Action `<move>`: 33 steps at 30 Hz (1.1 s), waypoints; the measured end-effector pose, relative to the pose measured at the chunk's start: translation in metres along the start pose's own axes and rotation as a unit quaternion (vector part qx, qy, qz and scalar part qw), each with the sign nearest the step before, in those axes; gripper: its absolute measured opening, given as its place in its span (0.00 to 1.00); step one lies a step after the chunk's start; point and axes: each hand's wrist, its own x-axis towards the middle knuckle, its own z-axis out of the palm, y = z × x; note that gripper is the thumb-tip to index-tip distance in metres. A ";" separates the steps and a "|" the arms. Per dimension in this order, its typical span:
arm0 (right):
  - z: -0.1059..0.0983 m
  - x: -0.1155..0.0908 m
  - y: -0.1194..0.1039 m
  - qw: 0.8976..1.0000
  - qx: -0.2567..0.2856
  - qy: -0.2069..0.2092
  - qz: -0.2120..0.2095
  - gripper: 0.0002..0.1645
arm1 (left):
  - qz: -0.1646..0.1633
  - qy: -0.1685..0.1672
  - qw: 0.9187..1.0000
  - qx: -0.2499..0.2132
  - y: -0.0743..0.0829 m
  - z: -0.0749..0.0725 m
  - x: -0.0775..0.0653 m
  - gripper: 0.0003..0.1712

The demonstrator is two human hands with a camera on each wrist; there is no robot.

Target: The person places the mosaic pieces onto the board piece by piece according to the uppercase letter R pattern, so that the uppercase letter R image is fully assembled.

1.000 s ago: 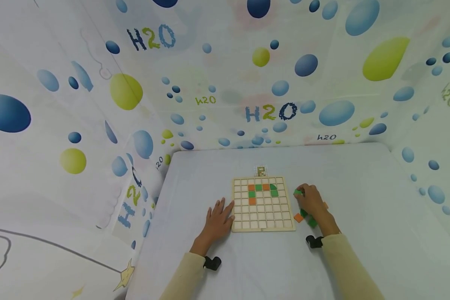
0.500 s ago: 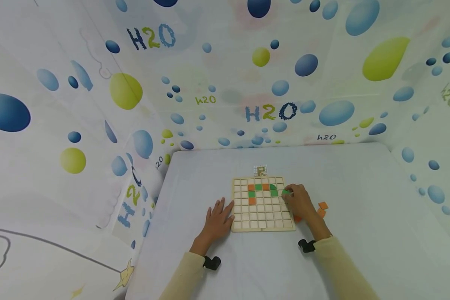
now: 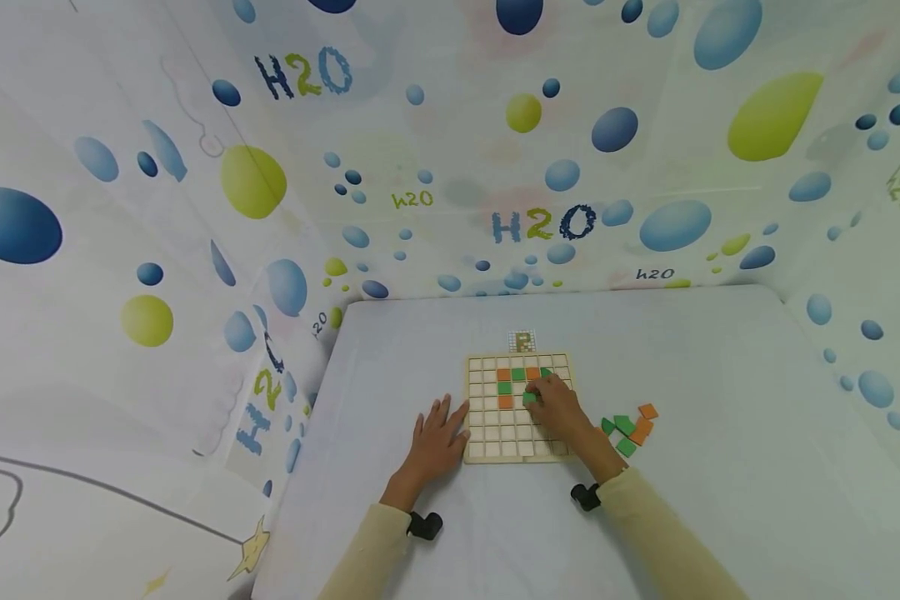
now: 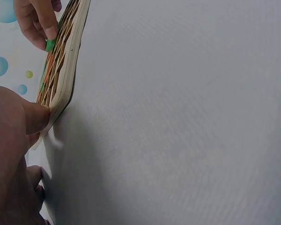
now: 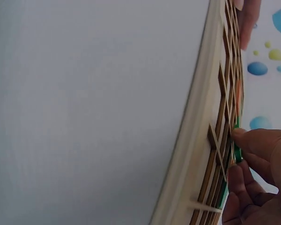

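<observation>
A wooden grid board (image 3: 487, 433) lies on the table with orange and green tiles set in its upper cells. My right hand (image 3: 558, 408) reaches over the middle of the board and pinches a green tile (image 3: 529, 399) between thumb and fingertips; the right wrist view shows the green tile (image 5: 237, 152) low at the grid. Part of the tile pattern is hidden beneath that hand. My left hand (image 3: 437, 442) lies with spread fingers at the board's left edge. In the left wrist view, the left thumb (image 4: 37, 117) touches the board's rim.
Several loose orange and green tiles (image 3: 626, 424) lie to the right of the board. A small printed pattern card (image 3: 522, 341) sits just behind the board's far edge. White cloth (image 3: 390, 358) covers the table, with printed curtains (image 3: 450, 125) around it.
My right hand has moved left from beside the loose tiles to over the board, carrying the green tile. The loose tiles have come into view behind it. My left hand has stayed put.
</observation>
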 end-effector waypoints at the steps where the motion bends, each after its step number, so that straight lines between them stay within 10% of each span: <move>1: 0.001 0.000 -0.002 1.000 -0.003 0.000 -0.003 0.14 | 0.000 -0.001 1.000 0.000 0.000 0.000 0.000 0.33; 33: -0.003 -0.022 -0.005 0.999 -0.044 0.018 -0.021 0.10 | 0.009 0.003 1.000 0.000 -0.003 0.001 -0.001 0.33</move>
